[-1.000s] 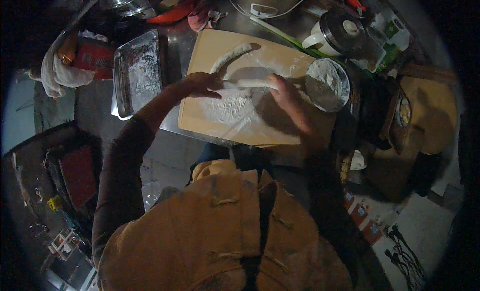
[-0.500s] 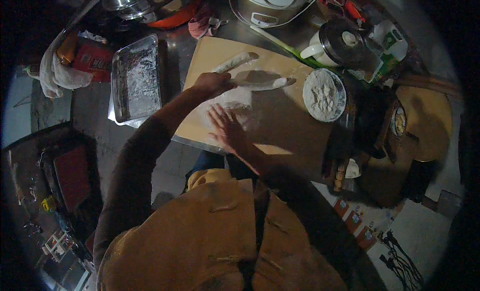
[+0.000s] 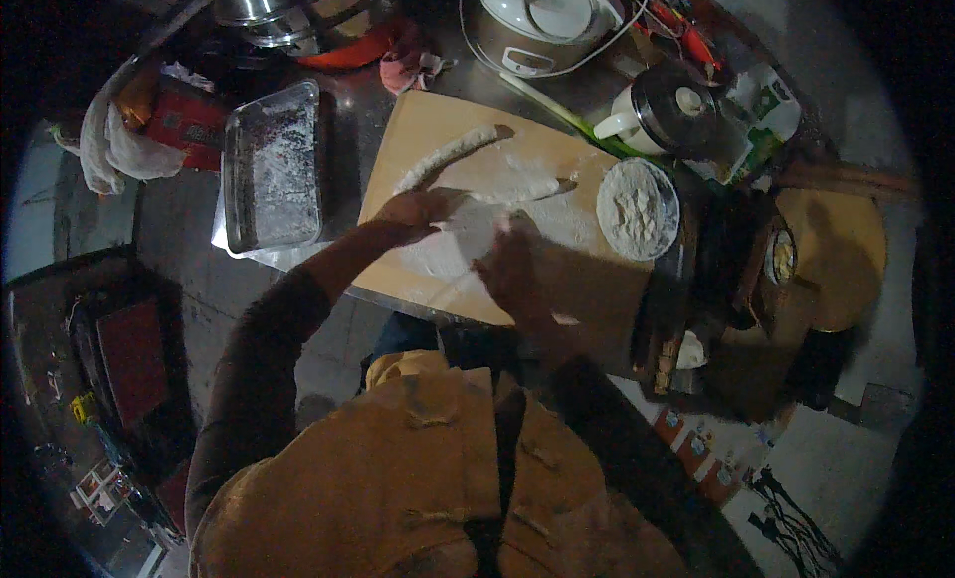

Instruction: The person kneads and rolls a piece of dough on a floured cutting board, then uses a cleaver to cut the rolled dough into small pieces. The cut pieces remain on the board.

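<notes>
Two floury dough ropes lie on a wooden board: one upper rope [image 3: 453, 154] slanting up to the right, and a lower rope [image 3: 527, 190] running rightward. At the left end of the lower rope, my left hand [image 3: 413, 210] is closed over the dough, hiding that end. My right hand [image 3: 512, 265] hovers over the floured near part of the board [image 3: 557, 235], thumb apart from the fingers and nothing in it; its fingertips are somewhat blurred. Loose flour whitens the board between and below the ropes.
A glass bowl of flour [image 3: 639, 210] stands at the board's right edge. Left of the board is a flour-dusted metal tray [image 3: 274, 165]. Behind sit a rice cooker [image 3: 542, 26], a green onion [image 3: 542, 100] and a lidded pot with a pale handle [image 3: 657, 115].
My left hand has come nearer to me and slightly left, with the lower rope's near end. My right hand has shifted right, its fingers less spread. The whole view has tilted slightly.
</notes>
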A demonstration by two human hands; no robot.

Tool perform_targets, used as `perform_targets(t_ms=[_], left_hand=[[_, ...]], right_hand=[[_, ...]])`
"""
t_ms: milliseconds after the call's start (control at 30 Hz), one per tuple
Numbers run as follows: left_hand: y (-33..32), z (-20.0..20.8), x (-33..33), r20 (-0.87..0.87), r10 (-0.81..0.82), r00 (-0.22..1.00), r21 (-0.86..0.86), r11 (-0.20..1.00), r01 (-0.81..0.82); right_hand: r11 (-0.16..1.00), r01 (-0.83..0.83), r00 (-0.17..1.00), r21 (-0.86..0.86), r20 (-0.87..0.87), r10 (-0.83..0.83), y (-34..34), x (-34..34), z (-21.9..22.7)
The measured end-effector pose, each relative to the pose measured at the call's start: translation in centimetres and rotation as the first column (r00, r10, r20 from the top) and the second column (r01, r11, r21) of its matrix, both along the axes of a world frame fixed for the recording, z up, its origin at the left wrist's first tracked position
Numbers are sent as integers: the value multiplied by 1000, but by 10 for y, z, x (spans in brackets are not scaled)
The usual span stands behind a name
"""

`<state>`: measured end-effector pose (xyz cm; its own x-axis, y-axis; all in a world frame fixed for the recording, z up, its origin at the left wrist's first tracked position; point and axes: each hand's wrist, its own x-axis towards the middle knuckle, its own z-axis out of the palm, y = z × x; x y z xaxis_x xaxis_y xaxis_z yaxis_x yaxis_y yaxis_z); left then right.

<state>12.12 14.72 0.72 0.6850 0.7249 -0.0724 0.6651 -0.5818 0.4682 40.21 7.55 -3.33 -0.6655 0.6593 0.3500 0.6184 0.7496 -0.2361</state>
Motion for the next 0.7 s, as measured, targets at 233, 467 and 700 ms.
perform_targets(t_ms=[233, 467, 700], left_hand=[[39, -5, 2, -150, 361, 920, 131, 930, -344], [85, -8, -19, -148, 282, 948, 178, 951, -255], [50, 6, -30, -407, -108, 907, 105, 981, 164]], right_hand=[[939, 343, 928, 24, 147, -342, 85, -22, 19], [964, 232, 897, 126, 356, -263, 76, 53, 27], [957, 289, 834, -1, 491, -252, 59, 82, 19]])
